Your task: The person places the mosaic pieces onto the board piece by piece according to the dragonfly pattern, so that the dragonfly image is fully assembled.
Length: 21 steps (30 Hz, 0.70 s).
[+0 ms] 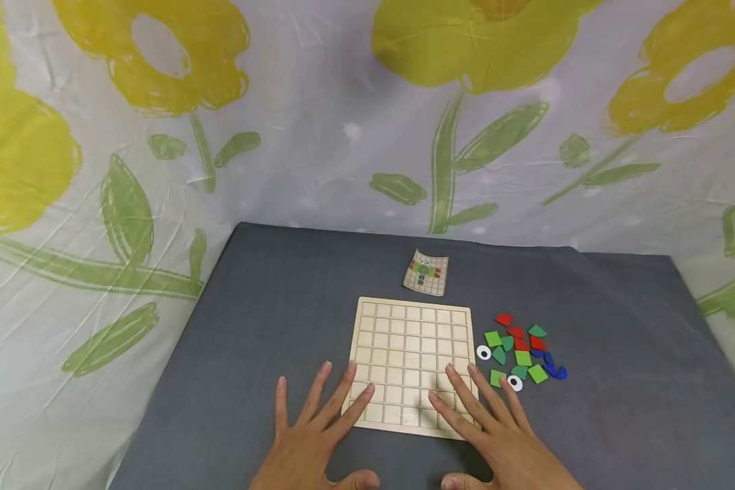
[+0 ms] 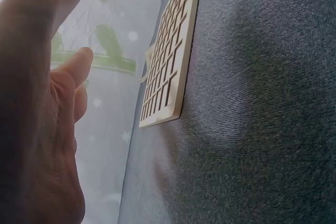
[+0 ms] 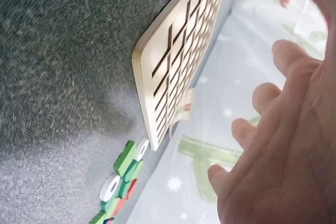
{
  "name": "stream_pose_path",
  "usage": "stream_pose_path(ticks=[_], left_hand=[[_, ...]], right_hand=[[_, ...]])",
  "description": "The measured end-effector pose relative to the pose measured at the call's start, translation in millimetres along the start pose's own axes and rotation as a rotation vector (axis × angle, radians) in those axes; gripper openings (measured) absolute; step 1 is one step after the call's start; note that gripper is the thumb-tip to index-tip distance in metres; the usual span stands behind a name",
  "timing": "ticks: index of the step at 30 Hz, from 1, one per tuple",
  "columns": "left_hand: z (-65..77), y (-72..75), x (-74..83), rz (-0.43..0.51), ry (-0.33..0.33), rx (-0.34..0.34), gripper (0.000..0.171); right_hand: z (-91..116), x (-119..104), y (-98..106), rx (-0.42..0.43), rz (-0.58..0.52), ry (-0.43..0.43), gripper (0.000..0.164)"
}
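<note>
A square wooden grid board (image 1: 412, 364) lies flat on the dark table, its cells bare. Over its near left corner hovers my left hand (image 1: 312, 435), fingers spread and holding nothing. My right hand (image 1: 496, 435) is spread in the same way above the near right corner, also holding nothing. Both wrist views show a gap between the hands and the board. Right of the board lies a loose group of flat pieces: light green squares (image 1: 523, 358), dark green pieces (image 1: 499, 355), red pieces (image 1: 503, 319), blue pieces (image 1: 549, 369) and two white eye discs (image 1: 483, 352).
Behind the board lies a small, slightly curled pattern card (image 1: 425, 273) with a green and red figure on a grid. The dark cloth-covered table (image 1: 269, 306) ends at a hanging white sheet (image 1: 318, 156) with yellow flowers, at the back and sides.
</note>
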State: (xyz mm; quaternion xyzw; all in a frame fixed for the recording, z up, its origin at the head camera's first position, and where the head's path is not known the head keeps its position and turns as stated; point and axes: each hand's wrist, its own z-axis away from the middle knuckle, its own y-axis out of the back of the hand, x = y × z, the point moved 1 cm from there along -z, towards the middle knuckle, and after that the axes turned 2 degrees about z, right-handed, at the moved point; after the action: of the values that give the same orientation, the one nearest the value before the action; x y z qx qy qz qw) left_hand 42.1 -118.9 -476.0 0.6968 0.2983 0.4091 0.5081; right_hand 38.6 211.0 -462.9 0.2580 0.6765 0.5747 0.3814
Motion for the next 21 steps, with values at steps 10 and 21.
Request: stream_pose_path(ticks=[10, 21], left_hand=[[-2.6, 5.7, -8.7, 0.158, 0.034, -0.078, 0.097], [-22.3, 17.8, -38.4, 0.236, 0.111, -0.139, 0.088]], right_hand=[[-4, 3, 9, 0.11, -0.022, -0.053, 0.084], [-15, 32, 24, 0.4, 0.024, -0.278, 0.032]])
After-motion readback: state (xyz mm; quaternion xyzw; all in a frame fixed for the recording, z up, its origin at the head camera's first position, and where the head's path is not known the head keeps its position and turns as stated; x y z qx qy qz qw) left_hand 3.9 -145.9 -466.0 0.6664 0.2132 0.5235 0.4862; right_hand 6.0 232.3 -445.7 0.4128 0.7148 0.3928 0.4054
